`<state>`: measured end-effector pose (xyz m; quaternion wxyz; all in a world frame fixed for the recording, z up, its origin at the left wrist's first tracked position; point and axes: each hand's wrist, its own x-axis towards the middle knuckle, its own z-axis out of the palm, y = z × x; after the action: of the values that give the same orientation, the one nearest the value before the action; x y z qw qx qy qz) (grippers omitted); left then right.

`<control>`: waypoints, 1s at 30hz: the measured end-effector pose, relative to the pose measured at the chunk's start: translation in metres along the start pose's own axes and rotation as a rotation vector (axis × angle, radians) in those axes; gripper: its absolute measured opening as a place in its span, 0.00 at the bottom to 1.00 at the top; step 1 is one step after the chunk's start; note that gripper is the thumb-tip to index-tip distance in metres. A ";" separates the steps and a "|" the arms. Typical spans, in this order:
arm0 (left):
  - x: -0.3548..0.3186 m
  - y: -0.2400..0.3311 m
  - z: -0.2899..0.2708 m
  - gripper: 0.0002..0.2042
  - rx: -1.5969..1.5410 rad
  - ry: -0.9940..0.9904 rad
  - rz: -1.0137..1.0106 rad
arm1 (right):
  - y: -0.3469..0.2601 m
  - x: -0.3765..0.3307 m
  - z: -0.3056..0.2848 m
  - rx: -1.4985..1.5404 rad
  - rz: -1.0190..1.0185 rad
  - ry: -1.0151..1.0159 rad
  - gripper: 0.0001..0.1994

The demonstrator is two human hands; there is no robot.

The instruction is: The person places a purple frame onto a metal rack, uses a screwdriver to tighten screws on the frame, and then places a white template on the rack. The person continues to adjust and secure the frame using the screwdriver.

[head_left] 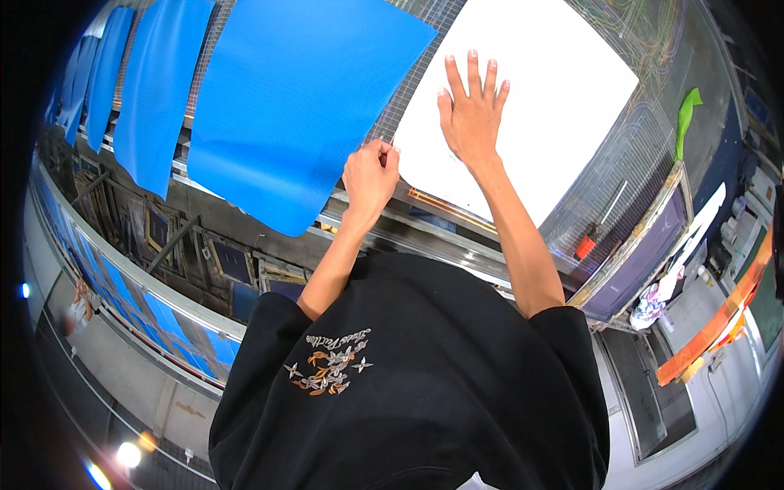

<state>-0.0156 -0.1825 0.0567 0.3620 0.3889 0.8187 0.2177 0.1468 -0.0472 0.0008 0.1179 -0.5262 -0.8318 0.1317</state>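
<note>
A large white sheet lies flat on the dark gridded table, its near edge toward me. My right hand rests on it palm down, fingers spread. At the sheet's near left corner, my left hand is closed with thumb and fingertips pinched at the edge; the fingers partly hide the exact grip. Just left of that hand lies a big blue textured sheet, its near end drooping over the table's edge. A narrow strip of gridded tabletop shows between the two sheets.
More blue sheets hang over the table edge farther left. To the right stand a framed screen, an orange-red object with a thin rod, a green strip and orange strips. Frames are stored under the table.
</note>
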 end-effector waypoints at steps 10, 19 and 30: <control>-0.011 -0.004 0.012 0.16 0.131 0.107 0.002 | -0.007 0.001 0.007 0.088 0.051 0.067 0.41; -0.009 -0.014 -0.001 0.25 0.121 0.121 0.018 | -0.007 -0.001 0.010 0.077 0.044 0.065 0.42; -0.002 -0.021 -0.007 0.28 0.098 0.071 0.043 | -0.046 -0.077 0.012 0.023 0.098 -0.019 0.38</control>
<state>-0.0301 -0.1970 0.0480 0.3083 0.4156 0.8323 0.1988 0.1366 -0.1371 0.0010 0.1093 -0.5635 -0.8046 0.1518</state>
